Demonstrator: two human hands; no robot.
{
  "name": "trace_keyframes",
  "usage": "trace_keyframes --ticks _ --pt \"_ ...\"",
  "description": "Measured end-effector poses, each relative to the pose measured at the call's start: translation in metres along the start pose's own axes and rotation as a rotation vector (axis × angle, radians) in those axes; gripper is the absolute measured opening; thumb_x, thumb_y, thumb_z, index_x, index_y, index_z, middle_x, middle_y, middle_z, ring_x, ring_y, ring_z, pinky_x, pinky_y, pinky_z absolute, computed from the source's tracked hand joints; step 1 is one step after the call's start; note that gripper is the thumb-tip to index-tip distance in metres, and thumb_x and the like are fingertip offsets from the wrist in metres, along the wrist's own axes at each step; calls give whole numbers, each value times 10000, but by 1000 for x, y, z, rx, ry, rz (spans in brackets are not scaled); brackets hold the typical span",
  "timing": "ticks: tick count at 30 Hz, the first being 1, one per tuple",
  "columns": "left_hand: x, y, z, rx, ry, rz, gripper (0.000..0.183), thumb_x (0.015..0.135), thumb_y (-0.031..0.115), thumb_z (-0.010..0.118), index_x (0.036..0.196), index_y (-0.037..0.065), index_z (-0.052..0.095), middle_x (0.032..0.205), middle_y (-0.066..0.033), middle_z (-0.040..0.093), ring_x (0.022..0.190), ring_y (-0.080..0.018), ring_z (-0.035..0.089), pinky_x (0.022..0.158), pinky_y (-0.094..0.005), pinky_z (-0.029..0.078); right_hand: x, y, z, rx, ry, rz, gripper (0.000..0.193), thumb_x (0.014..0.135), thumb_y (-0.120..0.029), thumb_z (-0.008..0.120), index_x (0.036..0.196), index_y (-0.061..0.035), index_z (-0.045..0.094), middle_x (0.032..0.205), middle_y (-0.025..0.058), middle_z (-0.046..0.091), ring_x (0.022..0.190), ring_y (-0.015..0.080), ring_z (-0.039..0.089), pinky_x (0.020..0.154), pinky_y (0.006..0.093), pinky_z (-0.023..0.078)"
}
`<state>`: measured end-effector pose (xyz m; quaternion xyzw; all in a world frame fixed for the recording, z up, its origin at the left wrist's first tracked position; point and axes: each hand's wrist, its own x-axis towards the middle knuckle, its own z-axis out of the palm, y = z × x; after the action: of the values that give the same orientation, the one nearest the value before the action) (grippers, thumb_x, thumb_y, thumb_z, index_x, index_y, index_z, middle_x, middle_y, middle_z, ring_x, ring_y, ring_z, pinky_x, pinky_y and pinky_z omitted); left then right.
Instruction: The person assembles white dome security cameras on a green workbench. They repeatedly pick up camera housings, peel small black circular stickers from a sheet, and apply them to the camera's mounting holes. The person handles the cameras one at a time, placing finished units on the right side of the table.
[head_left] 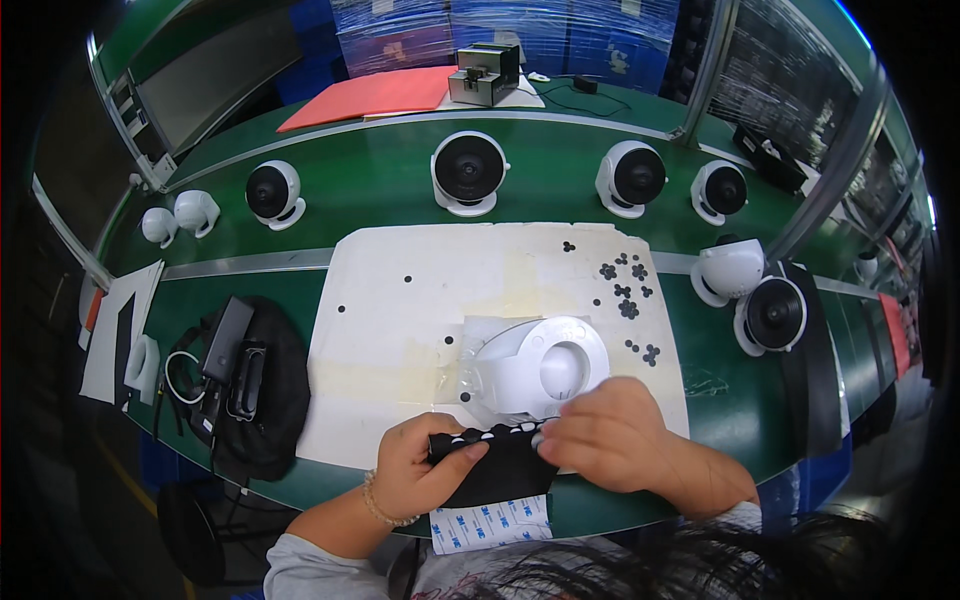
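Observation:
My left hand (424, 468) is closed on a black sheet of adhesive pads (500, 482), its thumb across the upper edge. White gaps run along that edge, and a white backing strip with blue print (490, 526) hangs below. At the sheet's upper right corner, my right hand (615, 440) has its fingers pinched together; whatever lies between them is hidden. Just beyond my hands, a white camera housing (500, 372) lies on its side, its round base with a recess turned toward me. A clear plastic wrapper (467, 372) sits under its left side.
Small round black pads (627, 309) lie scattered and clustered on the white board (375, 350). Several black-faced white cameras (470, 172) stand along the far side. A black bag (285, 385) with devices is at left, a metal box (484, 76) and red sheet (370, 95) behind.

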<state>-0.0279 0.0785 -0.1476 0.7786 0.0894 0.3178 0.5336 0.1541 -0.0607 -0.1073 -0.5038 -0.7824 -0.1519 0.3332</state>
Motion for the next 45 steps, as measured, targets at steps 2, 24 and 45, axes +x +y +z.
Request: trace_keyframes --ticks 2,24,45 --pt "0 2 2 -14 16 -49 151 750 23 648 824 -5 520 679 -83 600 585 -99 551 516 -226 426 -1 -3 -3 -36 -30 -111 264 695 -90 572 955 -132 591 907 22 574 819 187 560 687 315 420" --pt "2 -7 4 41 -145 154 253 651 2 621 898 29 577 878 -143 587 629 -214 589 550 -293 459 5 -6 -17 630 -67 234 338 775 21 555 1101 -33 486 898 127 544 738 264 538 678 337 424" --pt "11 -6 -1 386 -356 343 369 518 -14 621 886 23 603 1202 -93 520 752 -200 599 612 -287 480 -7 56 3 735 154 551 602 778 136 460 1301 -63 240 1098 138 403 806 140 511 710 260 431"
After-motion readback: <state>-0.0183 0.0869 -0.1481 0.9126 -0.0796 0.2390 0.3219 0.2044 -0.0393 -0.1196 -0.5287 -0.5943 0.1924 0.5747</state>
